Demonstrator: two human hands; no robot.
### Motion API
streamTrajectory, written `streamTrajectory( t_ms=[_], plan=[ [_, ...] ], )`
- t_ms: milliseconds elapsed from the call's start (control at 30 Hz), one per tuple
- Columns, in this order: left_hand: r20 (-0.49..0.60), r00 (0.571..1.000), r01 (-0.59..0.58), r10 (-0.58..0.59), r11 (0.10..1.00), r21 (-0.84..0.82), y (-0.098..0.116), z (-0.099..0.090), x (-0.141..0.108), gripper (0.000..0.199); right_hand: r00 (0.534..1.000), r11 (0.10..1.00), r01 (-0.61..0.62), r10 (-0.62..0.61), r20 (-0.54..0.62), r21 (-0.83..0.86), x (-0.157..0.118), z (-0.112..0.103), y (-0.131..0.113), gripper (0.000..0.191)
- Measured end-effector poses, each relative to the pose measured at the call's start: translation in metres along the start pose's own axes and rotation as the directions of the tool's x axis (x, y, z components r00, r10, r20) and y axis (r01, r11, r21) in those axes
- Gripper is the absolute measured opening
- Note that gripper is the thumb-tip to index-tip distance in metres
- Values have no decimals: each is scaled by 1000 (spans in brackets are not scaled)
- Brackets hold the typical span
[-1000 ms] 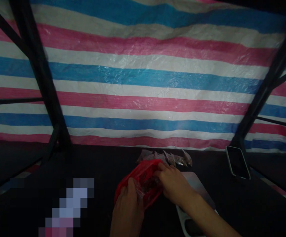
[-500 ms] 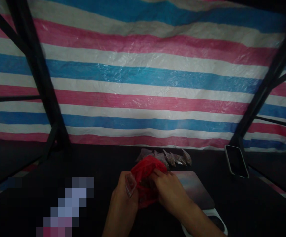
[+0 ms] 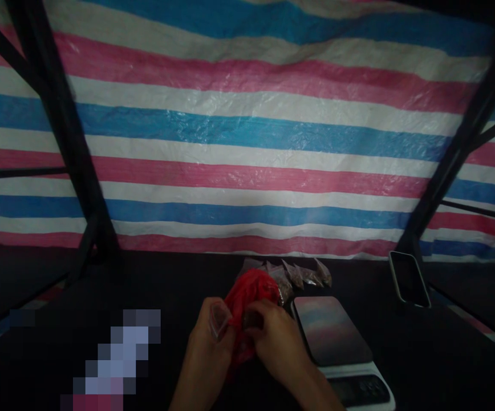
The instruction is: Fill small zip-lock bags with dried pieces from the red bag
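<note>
Both forearms cut off by bottom edge. Red plastic bag (image 3: 247, 297): lower part hidden behind left hand (image 3: 209, 348) and right hand (image 3: 275, 345); contents unreadable. Kitchen scale (image 3: 337, 348): near corner cut by bottom edge, display too dark to read. Small packets (image 3: 299, 274) beyond bag: contents too dim. Pixelated patch (image 3: 114, 359) near worktop's left front edge masks whatever lies there.

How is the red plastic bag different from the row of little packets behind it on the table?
The red plastic bag is opaque red and bunched up in both hands; the little packets are clear with dark contents. The bag is one large thing, gripped by the left hand and right hand; the packets are several small ones, lying untouched in a row. Both are crinkly plastic.
</note>
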State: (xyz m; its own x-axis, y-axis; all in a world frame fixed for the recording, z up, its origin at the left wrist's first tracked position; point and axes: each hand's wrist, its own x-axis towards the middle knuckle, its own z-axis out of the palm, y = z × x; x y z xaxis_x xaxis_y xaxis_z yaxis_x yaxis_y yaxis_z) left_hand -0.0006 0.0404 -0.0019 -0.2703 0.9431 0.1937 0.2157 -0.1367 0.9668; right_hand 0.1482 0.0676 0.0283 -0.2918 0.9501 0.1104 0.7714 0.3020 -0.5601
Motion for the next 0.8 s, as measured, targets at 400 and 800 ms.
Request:
streamTrajectory(
  t_ms=[400,800],
  plan=[
    [85,996,-41,32,993,113,2,-12,2,23,992,948,-38,73,-100,317,-1,1,24,37],
    [-194,967,-93,164,939,331,-3,-10,4,37,993,983,-76,60,97,165,-2,-42,21,31]
  ],
)
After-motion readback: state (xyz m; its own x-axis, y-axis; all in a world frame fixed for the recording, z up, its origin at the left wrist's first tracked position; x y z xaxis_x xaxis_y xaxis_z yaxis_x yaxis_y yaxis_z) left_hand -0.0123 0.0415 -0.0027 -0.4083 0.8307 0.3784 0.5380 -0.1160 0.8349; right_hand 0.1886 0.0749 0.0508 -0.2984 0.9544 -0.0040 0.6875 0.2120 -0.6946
